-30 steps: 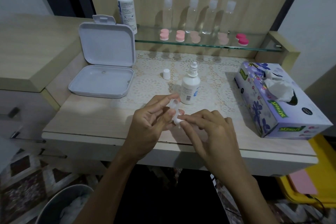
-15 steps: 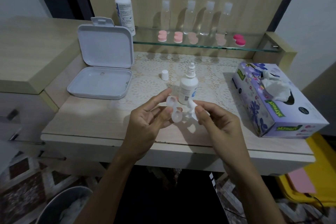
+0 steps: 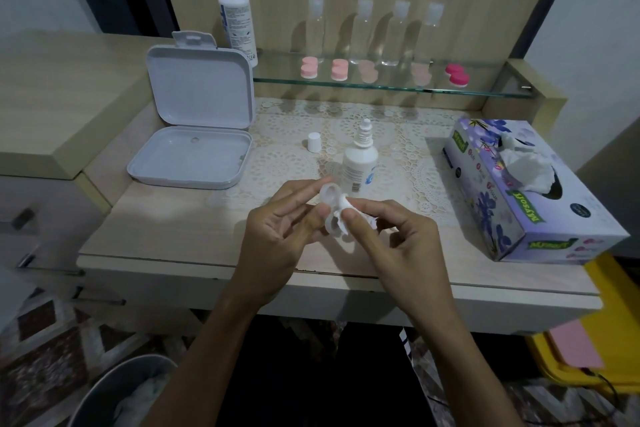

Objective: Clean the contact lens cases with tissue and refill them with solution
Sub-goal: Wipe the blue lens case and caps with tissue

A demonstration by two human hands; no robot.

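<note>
My left hand [image 3: 277, 236] holds a clear contact lens case [image 3: 329, 194] above the table's front part, with both wells uncapped. My right hand [image 3: 394, 236] pinches a small wad of white tissue [image 3: 346, 210] and presses it into the nearer well. Just behind the hands stands a small white solution bottle [image 3: 360, 163], uncapped. Its white cap [image 3: 313, 141] sits on the lace mat to the left. A purple tissue box [image 3: 519, 191] lies at the right with a tissue sticking out.
An open white plastic box [image 3: 194, 135] rests at the left. A glass shelf [image 3: 381, 85] carries several pink lens cases, clear bottles and a tall solution bottle [image 3: 237, 17]. A grey bin [image 3: 117, 395] stands on the floor at lower left, and a yellow container [image 3: 588, 367] at lower right.
My right hand lifted the tissue away from the case and has now brought it back against the nearer well. The left hand raised and turned the case slightly.
</note>
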